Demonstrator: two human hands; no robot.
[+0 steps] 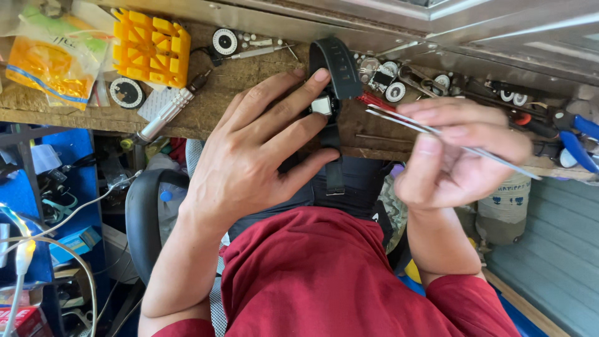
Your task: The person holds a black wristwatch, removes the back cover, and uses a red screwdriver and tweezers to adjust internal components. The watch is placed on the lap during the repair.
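Observation:
My left hand (259, 146) presses down on a black wristwatch (324, 106) that lies on the edge of a wooden workbench (212, 106). Its fingers are spread over the watch case, and the black strap (337, 65) curls up beyond the fingertips while the other strap end hangs over the bench edge. My right hand (458, 153) is to the right of the watch, pinching metal tweezers (430, 130) whose tips point left toward the watch case. The tweezers look blurred.
An orange plastic case holder (151, 47) and a yellow bag (47, 62) sit at the bench's left. A metal tool (165, 114) lies near them. Small watch parts (390, 78) and blue-handled pliers (577, 140) lie to the right. A chair armrest (140, 218) is below.

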